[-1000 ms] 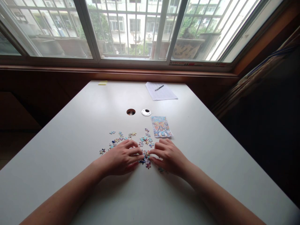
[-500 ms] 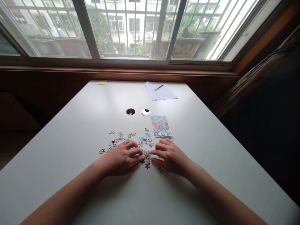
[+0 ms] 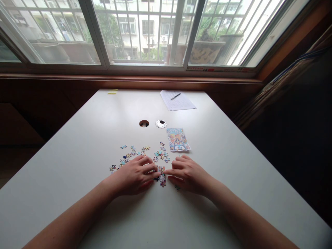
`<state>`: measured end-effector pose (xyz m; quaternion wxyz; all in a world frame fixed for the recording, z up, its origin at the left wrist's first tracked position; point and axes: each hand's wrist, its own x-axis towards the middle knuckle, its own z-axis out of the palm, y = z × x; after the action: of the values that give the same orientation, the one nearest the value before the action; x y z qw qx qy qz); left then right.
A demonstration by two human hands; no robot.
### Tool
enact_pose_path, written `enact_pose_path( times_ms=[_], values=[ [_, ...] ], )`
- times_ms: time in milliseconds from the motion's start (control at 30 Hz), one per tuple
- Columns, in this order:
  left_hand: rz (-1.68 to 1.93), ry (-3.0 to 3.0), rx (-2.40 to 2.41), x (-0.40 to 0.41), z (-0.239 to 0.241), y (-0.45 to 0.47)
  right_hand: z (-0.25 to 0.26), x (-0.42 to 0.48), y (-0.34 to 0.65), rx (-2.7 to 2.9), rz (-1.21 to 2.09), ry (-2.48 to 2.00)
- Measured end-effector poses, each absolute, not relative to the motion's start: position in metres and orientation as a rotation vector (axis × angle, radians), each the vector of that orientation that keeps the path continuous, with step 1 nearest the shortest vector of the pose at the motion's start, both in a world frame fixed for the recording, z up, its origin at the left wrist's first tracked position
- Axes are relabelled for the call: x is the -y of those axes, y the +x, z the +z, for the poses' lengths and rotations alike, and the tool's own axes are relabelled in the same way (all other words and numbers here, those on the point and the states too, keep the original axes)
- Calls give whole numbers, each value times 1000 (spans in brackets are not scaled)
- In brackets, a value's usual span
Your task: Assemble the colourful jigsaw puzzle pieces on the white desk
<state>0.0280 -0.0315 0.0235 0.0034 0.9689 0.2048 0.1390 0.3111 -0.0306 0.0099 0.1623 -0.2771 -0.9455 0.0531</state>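
Note:
A small cluster of joined puzzle pieces [image 3: 162, 177] lies on the white table [image 3: 85, 138] between my hands. My left hand [image 3: 135, 174] rests on the table, and its thumb and forefinger close on the cluster's left edge. From the other side, my right hand [image 3: 188, 174] pinches the cluster's right edge with curled fingers. Several loose coloured pieces [image 3: 129, 154] are scattered just beyond my left hand, with a few more [image 3: 161, 155] past the cluster. One piece [image 3: 177, 187] peeks out under my right hand.
A colourful picture card [image 3: 178, 139] lies beyond my right hand. Farther back are a round cable hole [image 3: 144, 123], its silver cap [image 3: 161, 123], a lined sheet [image 3: 178, 103] with a pen [image 3: 175, 96], and a yellow note [image 3: 112, 92]. A barred window spans the back wall.
Both hands stay on the cluster with only slight finger shifts. The right hand's fingertips have moved a little closer to the cluster.

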Motion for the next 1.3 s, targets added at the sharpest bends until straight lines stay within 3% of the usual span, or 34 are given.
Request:
enact_pose_path(
  times_ms=[600,1300],
  values=[
    [403,3074,-624,34,30,30,21,31,310,2814,54,-775],
    [469,3155,-566,31,26,26,12,15,334,2436,195,-789]
  ],
)
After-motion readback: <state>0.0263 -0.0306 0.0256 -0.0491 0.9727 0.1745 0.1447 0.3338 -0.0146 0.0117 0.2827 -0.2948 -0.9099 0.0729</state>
